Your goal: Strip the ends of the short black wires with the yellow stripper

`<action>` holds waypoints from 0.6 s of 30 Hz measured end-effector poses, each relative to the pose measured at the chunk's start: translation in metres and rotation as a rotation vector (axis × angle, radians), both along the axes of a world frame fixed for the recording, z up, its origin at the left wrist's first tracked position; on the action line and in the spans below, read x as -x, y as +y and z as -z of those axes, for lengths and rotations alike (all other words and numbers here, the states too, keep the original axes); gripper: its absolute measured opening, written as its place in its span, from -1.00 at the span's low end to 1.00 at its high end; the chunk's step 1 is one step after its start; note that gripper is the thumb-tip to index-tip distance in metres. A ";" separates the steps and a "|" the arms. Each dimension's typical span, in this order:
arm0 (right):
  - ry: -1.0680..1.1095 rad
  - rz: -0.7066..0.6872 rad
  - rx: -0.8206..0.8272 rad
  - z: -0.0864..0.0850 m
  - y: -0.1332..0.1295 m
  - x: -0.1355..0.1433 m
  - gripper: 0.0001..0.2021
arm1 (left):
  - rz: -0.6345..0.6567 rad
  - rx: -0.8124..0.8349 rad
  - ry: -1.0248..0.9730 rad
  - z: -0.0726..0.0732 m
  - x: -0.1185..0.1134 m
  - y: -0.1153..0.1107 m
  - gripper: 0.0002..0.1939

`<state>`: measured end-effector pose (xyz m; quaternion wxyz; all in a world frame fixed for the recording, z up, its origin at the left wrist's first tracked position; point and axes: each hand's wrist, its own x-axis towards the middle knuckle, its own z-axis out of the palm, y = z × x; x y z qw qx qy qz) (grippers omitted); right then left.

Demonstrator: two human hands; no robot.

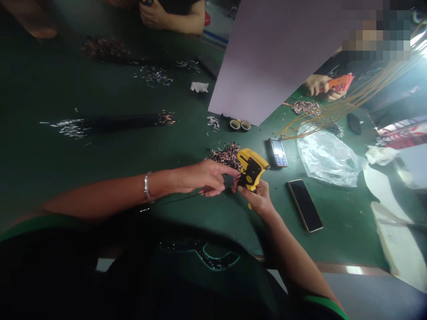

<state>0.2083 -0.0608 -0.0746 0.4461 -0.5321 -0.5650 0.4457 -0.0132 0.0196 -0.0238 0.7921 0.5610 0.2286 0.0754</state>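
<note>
In my right hand (258,198) is a yellow and black wire stripper (252,169), its handles gripped and its head pointing up and away from me. My left hand (203,178) is closed on a thin black wire (183,198), which trails out to the left below my wrist. The left fingertips reach up to the stripper's jaw side; whether the wire's end sits inside the jaws is hidden. Just behind both hands lies a pile of copper-coloured scraps (227,154). A long bundle of black wires (123,122) rests to the left, with silvery tips at one end and copper at the other.
A keypad phone (278,152), a smartphone (305,206) and a clear plastic bag (328,155) lie to the right. Two tape rolls (240,125) sit by an upright pale panel (273,58). Across the table, a co-worker's hands hold an orange tool (340,83); another co-worker's hand (153,15) shows at top.
</note>
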 end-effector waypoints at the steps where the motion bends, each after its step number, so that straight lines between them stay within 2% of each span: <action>1: 0.003 0.001 -0.003 0.002 0.000 0.000 -0.77 | -0.001 -0.003 0.004 0.000 0.000 0.000 -0.15; 5: 0.001 0.003 -0.004 0.007 0.002 0.000 -0.78 | -0.001 -0.017 0.009 -0.002 0.002 0.000 -0.15; 18: -0.004 0.065 -0.012 0.005 0.004 0.007 -0.79 | 0.000 -0.029 0.011 -0.002 0.005 0.002 -0.17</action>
